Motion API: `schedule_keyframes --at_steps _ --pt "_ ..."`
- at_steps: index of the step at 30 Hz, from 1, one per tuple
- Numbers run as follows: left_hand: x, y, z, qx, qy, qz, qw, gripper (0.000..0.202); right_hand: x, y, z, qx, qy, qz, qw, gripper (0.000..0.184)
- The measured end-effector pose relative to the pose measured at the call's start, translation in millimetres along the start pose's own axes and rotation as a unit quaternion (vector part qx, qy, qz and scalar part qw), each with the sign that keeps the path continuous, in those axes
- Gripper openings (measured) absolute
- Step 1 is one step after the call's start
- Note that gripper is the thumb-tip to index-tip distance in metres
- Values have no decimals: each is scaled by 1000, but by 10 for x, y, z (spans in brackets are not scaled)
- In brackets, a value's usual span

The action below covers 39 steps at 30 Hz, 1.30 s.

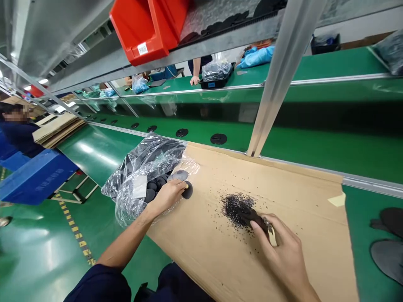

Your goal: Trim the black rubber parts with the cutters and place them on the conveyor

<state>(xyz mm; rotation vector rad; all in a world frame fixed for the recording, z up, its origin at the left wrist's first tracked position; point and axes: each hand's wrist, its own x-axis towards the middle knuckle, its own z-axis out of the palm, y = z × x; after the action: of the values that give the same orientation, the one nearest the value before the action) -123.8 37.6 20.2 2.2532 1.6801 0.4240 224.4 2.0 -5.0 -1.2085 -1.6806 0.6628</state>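
My left hand (168, 195) is closed at the mouth of a clear plastic bag (126, 180), with a flat black disc (188, 191) at its fingertips. A greyer disc (179, 175) lies just beyond the fingers, and more black discs (154, 186) fill the bag. Over the brown paper sheet (201, 247), my right hand (283, 245) is closed around what look like nippers (270, 233) with a cream handle. A dark piece (250, 216) extends from their front; its exact shape is unclear. Beneath it spreads a pile of tiny black scraps (231, 205).
Behind the paper runs a green belt (195, 144) carrying several spaced black discs (218, 139). A metal post (280, 79) rises at the paper's back edge. Overhead sits a red bin (147, 33). Dark parts (388, 256) lie at right. Other people work at left and across the belt.
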Motion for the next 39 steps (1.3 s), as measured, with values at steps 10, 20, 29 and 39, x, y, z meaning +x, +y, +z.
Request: schedule_keyframes --at_steps 10,20,29,39 --pt "253 1111 552 -585 -140 11 799 54 -40 -156 -106 233 -99 184 950 40" --pt "281 1277 822 -655 -89 -115 742 58 -22 -184 -42 298 -69 263 915 42" --pt "274 1214 628 -452 10 58 890 31 -30 -180 -16 237 -72 260 933 38" --pt "241 1226 658 -396 15 95 913 27 -36 -260 8 194 -99 241 946 33"
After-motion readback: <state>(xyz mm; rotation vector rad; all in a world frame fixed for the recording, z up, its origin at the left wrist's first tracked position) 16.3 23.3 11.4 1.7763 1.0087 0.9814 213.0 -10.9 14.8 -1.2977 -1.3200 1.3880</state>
